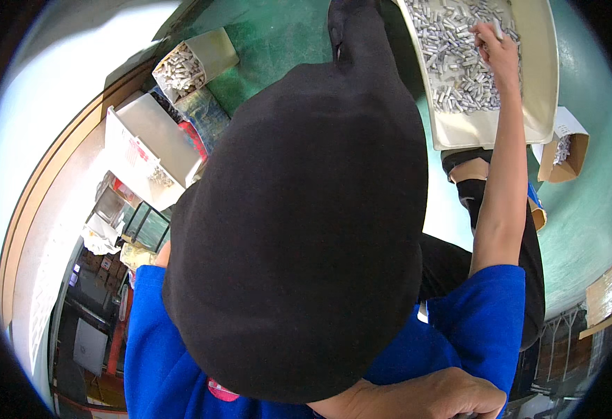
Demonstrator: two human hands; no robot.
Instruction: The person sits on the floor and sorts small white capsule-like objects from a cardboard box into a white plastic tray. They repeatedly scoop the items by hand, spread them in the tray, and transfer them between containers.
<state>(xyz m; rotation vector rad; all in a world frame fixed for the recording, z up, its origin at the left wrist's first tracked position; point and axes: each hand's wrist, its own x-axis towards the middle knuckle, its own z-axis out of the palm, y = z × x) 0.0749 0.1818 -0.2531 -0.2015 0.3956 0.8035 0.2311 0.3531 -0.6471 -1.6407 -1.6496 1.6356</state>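
Note:
A black cap point(299, 230) fills the middle of the view and hides much of what lies below it. From a blue sleeve point(484, 314), my right arm stretches up to a beige tray point(540, 84) heaped with small grey-white cylindrical pieces point(452, 63). My right hand point(498, 49) rests on that heap near the tray's far side, fingers curled around a few of the pieces. My left hand is hidden behind the cap.
A cardboard box of white pieces point(180, 70) and a white box point(149, 150) stand at the left on the green floor point(278, 42). A small cardboard box point(568, 150) sits right of the tray. Another hand point(445, 398) shows at the lower edge.

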